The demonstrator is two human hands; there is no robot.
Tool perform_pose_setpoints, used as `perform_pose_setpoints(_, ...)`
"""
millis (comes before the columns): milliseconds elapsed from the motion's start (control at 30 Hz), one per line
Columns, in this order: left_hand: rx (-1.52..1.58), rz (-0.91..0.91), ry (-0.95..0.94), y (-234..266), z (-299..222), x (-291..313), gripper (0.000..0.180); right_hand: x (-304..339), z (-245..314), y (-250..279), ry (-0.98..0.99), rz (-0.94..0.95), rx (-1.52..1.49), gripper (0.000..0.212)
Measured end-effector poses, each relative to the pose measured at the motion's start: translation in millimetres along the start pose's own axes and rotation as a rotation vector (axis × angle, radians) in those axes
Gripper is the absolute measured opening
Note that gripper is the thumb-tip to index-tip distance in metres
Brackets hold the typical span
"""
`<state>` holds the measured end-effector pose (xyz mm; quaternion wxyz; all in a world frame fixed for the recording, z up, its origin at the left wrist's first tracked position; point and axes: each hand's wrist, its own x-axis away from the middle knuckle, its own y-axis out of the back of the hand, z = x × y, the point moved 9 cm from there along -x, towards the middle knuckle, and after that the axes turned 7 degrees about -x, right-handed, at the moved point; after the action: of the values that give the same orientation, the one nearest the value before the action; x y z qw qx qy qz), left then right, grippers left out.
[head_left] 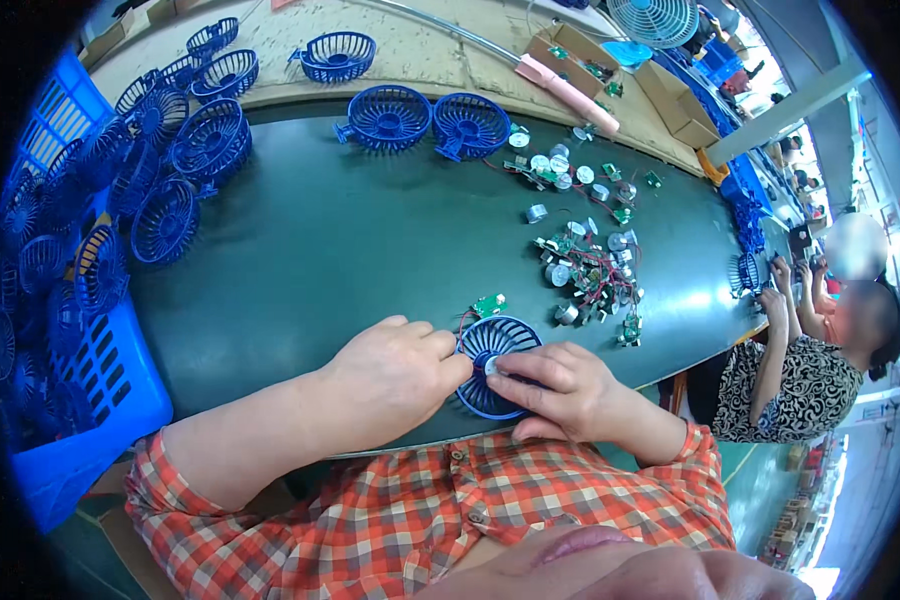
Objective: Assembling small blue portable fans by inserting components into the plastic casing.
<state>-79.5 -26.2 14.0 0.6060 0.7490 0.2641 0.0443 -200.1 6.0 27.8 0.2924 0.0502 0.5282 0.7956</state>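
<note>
A round blue slatted fan housing [513, 333] lies at the table's near edge, between my hands. Inside its middle is a small silvery motor [491, 366]. My left hand [395, 368] is closed at the housing's left rim, its fingertips partly hidden. My right hand [562, 388] grips the housing from the right, with fingers reaching in onto the motor and the thumb low at the near side. A green circuit board [490, 306] rests just beyond the far rim, and red wires run from it down toward my left fingertips.
Loose motors with wires and boards [590, 265] are heaped to the right. Two blue housings [389, 118] sit at the table's far edge. A full blue crate [120, 385] stands left. Beyond are a pink tool [567, 95] and cardboard boxes [675, 103]. A co-worker [795, 385] works at right.
</note>
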Motion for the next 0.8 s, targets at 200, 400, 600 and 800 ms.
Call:
perform_pose_setpoints(200,0.01,0.016,-0.008,1,3,0,0.009,6,-4,-9,-0.023,-0.117,0.123,0.061)
perform_pose_setpoints(400,-0.019,0.028,-0.019,-4,3,0,0.013,6,3,-11,-0.001,-0.111,0.17,0.07)
perform_pose_setpoints(600,0.082,-0.032,-0.014,18,15,-9,0.03,15,6,-4,0.029,-0.233,0.186,0.066)
perform_pose_setpoints(800,-0.694,-0.489,0.632,96,129,36,0.052,77,-28,69,-0.238,-0.763,0.345,0.053)
